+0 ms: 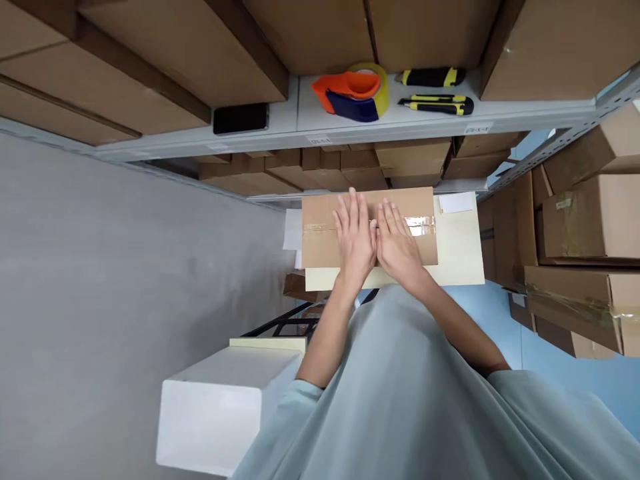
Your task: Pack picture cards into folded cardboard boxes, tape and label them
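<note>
Cardboard box (320,250) on the pale counter (463,257), lying crosswise under both palms. Left grip (356,243) and right grip (399,247) flat on top, fingers straight, thumbs nearly meeting over the seam, nothing clasped.

Likeliest trouble: a sagging top or sprung seam, from too much weight at the middle; wrinkles or a lifting end in the clear tape (423,225), from uneven pressure; a skid towards the near edge of the counter, from a slanted push with neither grip closed round the sides. Ahead, on the shelf (285,117), a black phone-like slab (241,119) and a tape dispenser (355,103) close to the front lip, at risk of falling after a knock. Two utility knives (435,77) alongside, a cutting risk if reached for carelessly with blades out.

Hidden: the middle of the seam, under the hands; also the underside of the box. Hard to read, with glare on the tape: perhaps an unbroken strip from end to end. Illegible: any print on the white slip (456,203). Cut off by the right frame edge: stacked cartons (570,220).
</note>
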`<action>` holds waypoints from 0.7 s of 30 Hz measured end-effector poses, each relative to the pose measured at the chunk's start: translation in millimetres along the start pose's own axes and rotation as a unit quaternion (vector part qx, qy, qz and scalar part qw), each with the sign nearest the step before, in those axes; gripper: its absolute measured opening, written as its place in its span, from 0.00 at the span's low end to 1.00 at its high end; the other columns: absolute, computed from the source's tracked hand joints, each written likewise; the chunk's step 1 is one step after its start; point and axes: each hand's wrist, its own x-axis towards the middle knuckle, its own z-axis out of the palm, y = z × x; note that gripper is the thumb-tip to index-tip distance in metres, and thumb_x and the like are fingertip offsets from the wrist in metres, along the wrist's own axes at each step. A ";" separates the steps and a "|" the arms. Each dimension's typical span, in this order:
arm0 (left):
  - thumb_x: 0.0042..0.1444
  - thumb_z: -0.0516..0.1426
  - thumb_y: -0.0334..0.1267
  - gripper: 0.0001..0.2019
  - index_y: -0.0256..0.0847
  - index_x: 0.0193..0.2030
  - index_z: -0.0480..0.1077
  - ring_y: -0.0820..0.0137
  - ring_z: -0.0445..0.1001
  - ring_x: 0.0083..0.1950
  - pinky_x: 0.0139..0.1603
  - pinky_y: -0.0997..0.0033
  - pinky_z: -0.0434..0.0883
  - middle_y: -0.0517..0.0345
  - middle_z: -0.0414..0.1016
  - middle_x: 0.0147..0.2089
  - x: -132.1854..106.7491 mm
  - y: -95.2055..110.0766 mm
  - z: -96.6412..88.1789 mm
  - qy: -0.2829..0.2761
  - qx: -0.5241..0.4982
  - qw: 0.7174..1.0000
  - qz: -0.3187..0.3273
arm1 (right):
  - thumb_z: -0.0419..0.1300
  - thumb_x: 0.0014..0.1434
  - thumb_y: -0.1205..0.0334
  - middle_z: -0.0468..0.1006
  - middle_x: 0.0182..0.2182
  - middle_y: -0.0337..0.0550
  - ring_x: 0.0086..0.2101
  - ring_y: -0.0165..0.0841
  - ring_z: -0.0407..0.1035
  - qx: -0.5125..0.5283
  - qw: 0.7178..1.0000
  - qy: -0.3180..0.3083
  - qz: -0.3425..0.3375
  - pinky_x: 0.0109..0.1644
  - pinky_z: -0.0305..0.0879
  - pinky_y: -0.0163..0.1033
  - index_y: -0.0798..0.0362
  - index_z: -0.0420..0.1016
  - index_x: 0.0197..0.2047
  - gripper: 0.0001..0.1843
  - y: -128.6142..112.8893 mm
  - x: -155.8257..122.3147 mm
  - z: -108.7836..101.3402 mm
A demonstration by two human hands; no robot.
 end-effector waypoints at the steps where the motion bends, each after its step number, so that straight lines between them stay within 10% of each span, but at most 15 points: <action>1: 0.78 0.44 0.59 0.38 0.42 0.87 0.46 0.51 0.26 0.89 0.85 0.35 0.31 0.49 0.34 0.89 3.0 4.4 3.1 -0.008 0.008 1.000 -0.001 | 0.33 0.82 0.52 0.45 0.84 0.48 0.82 0.42 0.37 -0.021 1.000 -0.006 0.002 0.86 0.36 0.60 0.57 0.41 0.86 0.37 -2.3 3.9 3.6; 5: 0.72 0.49 0.69 0.50 0.36 0.87 0.41 0.45 0.22 0.88 0.83 0.30 0.27 0.42 0.28 0.88 14.6 -23.5 -5.7 -0.017 0.040 0.997 -0.058 | 0.37 0.81 0.50 0.39 0.84 0.52 0.82 0.46 0.32 -0.102 0.994 0.026 0.042 0.85 0.34 0.64 0.60 0.39 0.86 0.39 18.8 10.6 1.6; 13: 0.64 0.59 0.70 0.63 0.29 0.86 0.32 0.43 0.21 0.87 0.85 0.37 0.34 0.31 0.25 0.87 15.2 -153.5 -50.6 -0.057 -0.067 0.957 -0.276 | 0.41 0.77 0.32 0.28 0.84 0.56 0.82 0.50 0.27 -0.078 0.987 0.110 0.088 0.84 0.37 0.67 0.59 0.28 0.86 0.52 79.0 2.7 -19.9; 17: 0.69 0.52 0.69 0.56 0.26 0.86 0.39 0.51 0.36 0.88 0.87 0.54 0.43 0.32 0.36 0.87 11.9 -171.4 -44.9 -0.122 -0.208 0.925 -0.295 | 0.47 0.72 0.25 0.31 0.84 0.57 0.82 0.48 0.30 0.035 0.985 0.095 0.141 0.85 0.35 0.60 0.61 0.28 0.86 0.61 94.4 3.2 -28.1; 21: 0.63 0.58 0.73 0.62 0.28 0.86 0.39 0.47 0.30 0.89 0.87 0.46 0.37 0.33 0.33 0.88 4.8 -171.5 -35.3 -0.023 -0.223 0.944 -0.242 | 0.50 0.71 0.23 0.50 0.83 0.52 0.81 0.46 0.45 0.172 0.964 0.077 0.187 0.84 0.44 0.58 0.53 0.42 0.86 0.57 100.4 0.0 -36.6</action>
